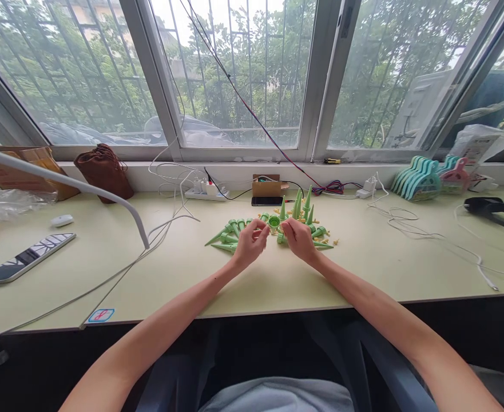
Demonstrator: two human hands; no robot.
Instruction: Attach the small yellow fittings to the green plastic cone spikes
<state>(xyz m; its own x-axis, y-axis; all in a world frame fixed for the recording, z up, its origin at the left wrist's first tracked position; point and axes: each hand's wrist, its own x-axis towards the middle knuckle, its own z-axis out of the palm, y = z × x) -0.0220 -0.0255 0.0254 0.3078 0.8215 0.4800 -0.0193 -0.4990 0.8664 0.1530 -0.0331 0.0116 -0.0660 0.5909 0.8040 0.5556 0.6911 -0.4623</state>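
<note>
Over the desk my left hand (pixel 250 242) has its fingers curled and thumb and forefinger drawn together. What they hold, if anything, I cannot make out. Close beside it my right hand (pixel 298 237) is closed in a pinch, its fingertips hiding whatever is in them. Between the hands shows the round open end of a green plastic piece (pixel 273 221). Green pointed spikes (pixel 228 233) with wide capped ends lie by my left hand. Several more green spikes (pixel 307 201) stand point-up behind my right hand, with small yellow plastic pieces (pixel 336 242) scattered about them.
Behind the spikes are a black phone (pixel 269 201) and an open cardboard box (pixel 266 186). A power strip (pixel 207 191) with white cables stands at back left. Farther left lies another phone (pixel 26 258). Teal hangers (pixel 417 178) and a black strap-like object (pixel 496 212) are at right.
</note>
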